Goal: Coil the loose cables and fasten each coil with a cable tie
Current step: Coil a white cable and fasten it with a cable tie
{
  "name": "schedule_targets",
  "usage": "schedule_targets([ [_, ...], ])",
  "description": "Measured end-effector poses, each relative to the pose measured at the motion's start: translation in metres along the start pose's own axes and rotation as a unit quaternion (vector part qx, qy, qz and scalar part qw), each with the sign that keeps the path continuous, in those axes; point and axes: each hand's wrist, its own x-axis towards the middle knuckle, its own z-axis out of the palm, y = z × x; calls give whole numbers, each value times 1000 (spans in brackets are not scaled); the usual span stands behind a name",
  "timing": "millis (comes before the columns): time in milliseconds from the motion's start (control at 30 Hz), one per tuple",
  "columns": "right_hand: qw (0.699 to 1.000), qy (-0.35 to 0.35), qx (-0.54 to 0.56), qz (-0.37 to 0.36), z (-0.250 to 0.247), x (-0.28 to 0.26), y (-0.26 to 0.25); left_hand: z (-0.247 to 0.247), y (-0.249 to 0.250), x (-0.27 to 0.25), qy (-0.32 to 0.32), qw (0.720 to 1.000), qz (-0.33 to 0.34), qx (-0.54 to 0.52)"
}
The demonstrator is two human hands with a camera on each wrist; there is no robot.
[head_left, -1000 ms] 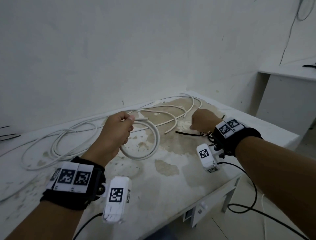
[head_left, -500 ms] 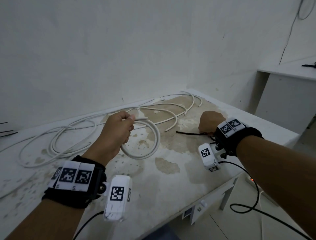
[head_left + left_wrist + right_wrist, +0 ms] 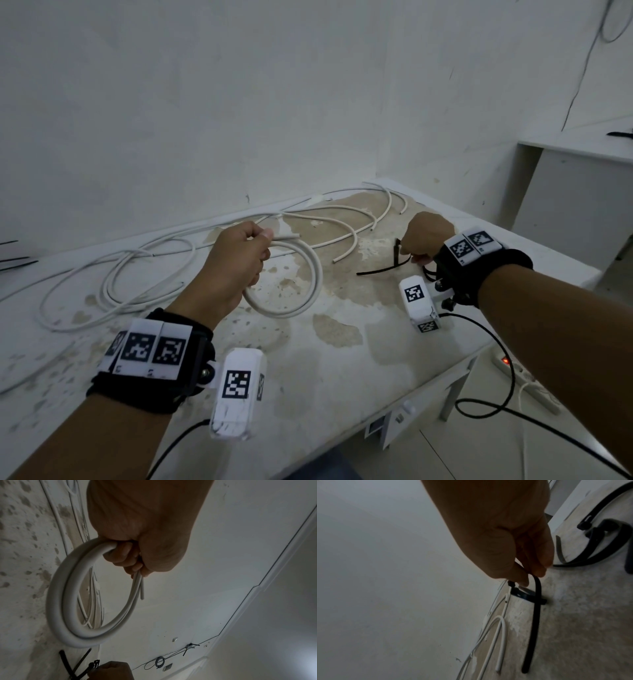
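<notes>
My left hand (image 3: 236, 260) grips a small coil of white cable (image 3: 308, 294) above the stained table (image 3: 325, 370); its fingers curl round the coil's top, and a short cut end sticks out past the thumb. In the left wrist view the coil (image 3: 58, 601) hangs as a ring below the fist (image 3: 137, 534). My right hand (image 3: 428, 236) pinches a black cable tie (image 3: 397, 257) that is lifted off the table, its tail trailing left. The right wrist view shows the tie (image 3: 536, 615) hanging from the fingertips (image 3: 539, 566).
Loose white cables (image 3: 113, 284) sprawl across the table's back and left. More black ties (image 3: 599, 545) lie on the table by my right hand. Several dark ties (image 3: 17, 263) rest at the far left edge. A power strip (image 3: 520, 373) lies on the floor at right.
My right hand has drawn back from the cables toward the table's right side and lifted a black tie off the surface. The left hand still holds the coil in about the same place.
</notes>
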Motion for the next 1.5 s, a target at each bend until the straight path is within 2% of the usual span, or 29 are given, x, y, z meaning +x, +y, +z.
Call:
schedule_targets([
  [367,994,104,2,-25,-12,2,-13,0,-3,2,-4,1000,4,2],
  [600,972,149,54,-171,-14,-13,-60,-3,-1,2,-20,1000,14,-6],
  [767,933,177,97,-298,-4,-36,-122,-16,4,1,-22,999,34,-18],
  [867,909,115,179,-359,10,-51,-164,-33,3,0,-2,999,38,0],
  [967,877,-19,264,-402,25,-66,-202,-58,-3,-3,46,998,40,34],
  [1067,825,-162,355,-410,39,-77,-236,-88,-12,-9,103,993,25,60],
  [1133,809,-214,381,-393,48,-82,-257,-109,-16,-13,141,988,12,68],
  [1267,783,-275,435,-349,68,-85,-294,-143,-20,-16,188,977,-1,100],
  [1367,791,-284,428,-333,76,-84,-313,-157,-25,-11,210,970,-15,125],
  [1500,809,-272,394,-340,80,-79,-325,-163,-35,0,219,970,-44,99],
])
